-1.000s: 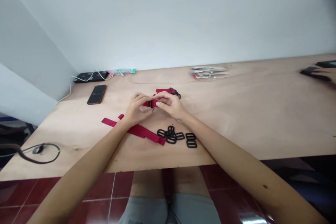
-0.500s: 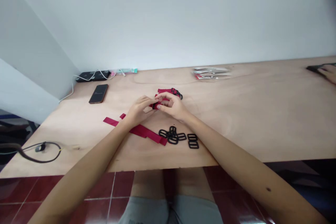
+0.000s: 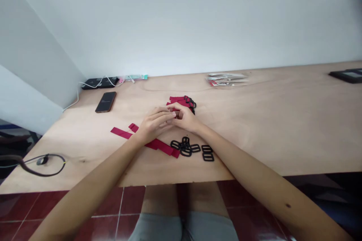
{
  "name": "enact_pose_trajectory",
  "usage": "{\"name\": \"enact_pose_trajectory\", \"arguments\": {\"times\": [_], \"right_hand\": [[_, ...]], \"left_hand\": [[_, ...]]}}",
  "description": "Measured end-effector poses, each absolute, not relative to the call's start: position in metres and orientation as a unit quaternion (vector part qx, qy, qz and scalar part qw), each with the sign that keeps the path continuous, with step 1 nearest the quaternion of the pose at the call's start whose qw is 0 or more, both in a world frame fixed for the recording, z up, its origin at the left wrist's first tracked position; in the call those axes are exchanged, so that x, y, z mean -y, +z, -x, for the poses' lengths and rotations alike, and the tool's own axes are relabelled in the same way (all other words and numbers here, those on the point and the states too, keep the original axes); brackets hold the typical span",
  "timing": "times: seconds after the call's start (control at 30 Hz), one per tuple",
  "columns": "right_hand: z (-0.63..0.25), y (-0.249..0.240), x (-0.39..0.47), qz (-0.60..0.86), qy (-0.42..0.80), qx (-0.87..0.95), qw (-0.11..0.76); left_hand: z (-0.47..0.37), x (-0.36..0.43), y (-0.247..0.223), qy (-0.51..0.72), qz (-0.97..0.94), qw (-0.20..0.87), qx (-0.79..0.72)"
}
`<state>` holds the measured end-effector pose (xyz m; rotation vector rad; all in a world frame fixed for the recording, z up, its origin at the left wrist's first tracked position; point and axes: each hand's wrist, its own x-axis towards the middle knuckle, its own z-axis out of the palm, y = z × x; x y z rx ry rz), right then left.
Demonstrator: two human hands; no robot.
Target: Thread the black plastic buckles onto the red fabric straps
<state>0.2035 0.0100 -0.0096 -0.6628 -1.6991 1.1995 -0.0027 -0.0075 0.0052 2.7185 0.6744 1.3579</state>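
My left hand [image 3: 155, 122] and my right hand [image 3: 186, 118] meet over the middle of the table, fingers bent and tips together. Between them they pinch a red strap piece, now almost wholly covered by the fingers; whether its black slider is still in the grip cannot be made out. Just behind my right hand lies a bunch of red straps with black sliders [image 3: 185, 100]. Flat red strips [image 3: 162, 146] lie partly under my left wrist. Loose black slider buckles [image 3: 185, 147] form a small heap in front of my hands, beside two more sliders [image 3: 207, 153] near my right forearm.
A phone [image 3: 106, 102] lies at the left, with black boxes [image 3: 100, 83] and a white cable behind it. Flat packets [image 3: 227, 79] rest by the wall. A black device [image 3: 347, 75] is at the far right; a dark looped cable [image 3: 46, 175] is at the near left.
My left hand has shifted right, its fingers closing over my right fingertips and covering the red piece and black slider seen before. Another person's hand has left the device at far right.
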Motion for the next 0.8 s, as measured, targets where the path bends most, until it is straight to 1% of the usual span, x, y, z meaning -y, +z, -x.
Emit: {"name": "enact_pose_trajectory", "arguments": {"times": [0.13,0.3,0.4,0.53,0.7,0.8], "right_hand": [[-0.205,-0.008,-0.01,0.265,0.426,0.732,0.46],[-0.21,-0.004,-0.01,0.28,0.388,0.723,0.498],[-0.215,0.001,-0.01,0.29,0.364,0.728,0.504],[-0.219,0.006,-0.007,0.308,0.362,0.743,0.473],[-0.217,0.004,-0.003,0.34,0.436,0.72,0.42],[-0.216,0.002,-0.003,0.354,0.419,0.727,0.413]], "left_hand": [[0.0,0.011,0.007,0.47,-0.865,0.006,-0.175],[0.0,0.015,0.016,0.496,-0.838,-0.011,-0.227],[0.004,0.014,0.019,0.478,-0.84,0.0,-0.258],[0.011,0.008,0.015,0.433,-0.853,0.016,-0.29],[0.014,0.004,0.015,0.383,-0.865,-0.003,-0.324],[0.012,0.003,0.014,0.347,-0.884,0.01,-0.313]]}}
